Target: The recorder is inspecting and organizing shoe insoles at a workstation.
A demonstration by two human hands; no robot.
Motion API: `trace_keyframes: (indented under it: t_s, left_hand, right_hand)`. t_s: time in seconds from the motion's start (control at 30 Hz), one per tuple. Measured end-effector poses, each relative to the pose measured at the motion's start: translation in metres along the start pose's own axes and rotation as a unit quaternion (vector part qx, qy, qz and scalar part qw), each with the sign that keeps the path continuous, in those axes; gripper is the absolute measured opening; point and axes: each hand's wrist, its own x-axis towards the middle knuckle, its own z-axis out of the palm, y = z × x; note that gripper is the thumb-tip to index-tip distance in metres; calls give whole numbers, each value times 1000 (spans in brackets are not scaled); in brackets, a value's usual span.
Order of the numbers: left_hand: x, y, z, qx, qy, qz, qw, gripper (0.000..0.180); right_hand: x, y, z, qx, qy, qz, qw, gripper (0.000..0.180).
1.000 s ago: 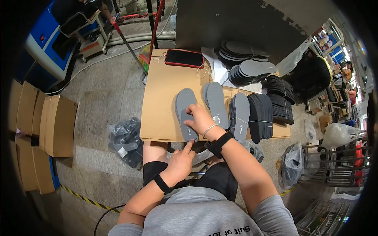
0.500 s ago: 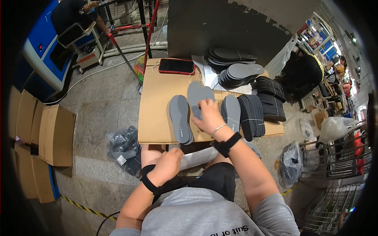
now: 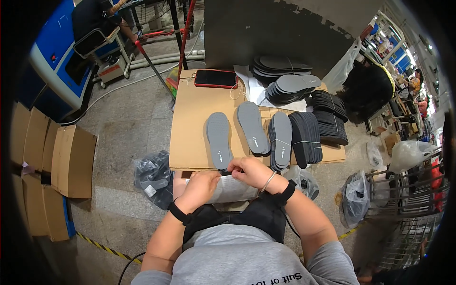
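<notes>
Over my lap, below the front edge of the cardboard table top, lies a whitish sheet (image 3: 232,191). My left hand (image 3: 201,186) is closed on its upper left edge. Fingers pinched together, my right hand (image 3: 251,172) is at the sheet's upper edge close to the left one; what it pinches is too small to make out. Just beyond my hands, a grey insole (image 3: 218,137) lies at the left, overlapping another beneath it. Another grey insole (image 3: 252,126) rests to its right, also on top of a darker one.
On the cardboard (image 3: 187,123) stand a tied insole bundle (image 3: 281,137), black bundles (image 3: 305,140) and a grey insole stack (image 3: 292,84). A red-edged phone (image 3: 216,79) lies at the back. Plastic bags (image 3: 154,175) and cartons (image 3: 73,161) are on the floor; a person sits far left.
My right hand has drawn back from the middle insole to the whitish sheet, beside my left hand. The middle insole now lies straighter on the one under it.
</notes>
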Motion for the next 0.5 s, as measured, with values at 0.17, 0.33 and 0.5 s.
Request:
trace_keyframes:
  t_s: [0.17,0.33,0.5]
  left_hand:
    - [5,-10,8,-68,-20,1,997,14]
    - [7,-7,5,-102,-25,-41,994,14]
    - [8,-16,13,-138,-16,-66,988,13]
  right_hand:
    - [-7,-2,19,-194,106,-125,967,15]
    - [-13,2,37,-276,210,-194,918,14]
    - [-13,7,39,-310,218,-242,893,15]
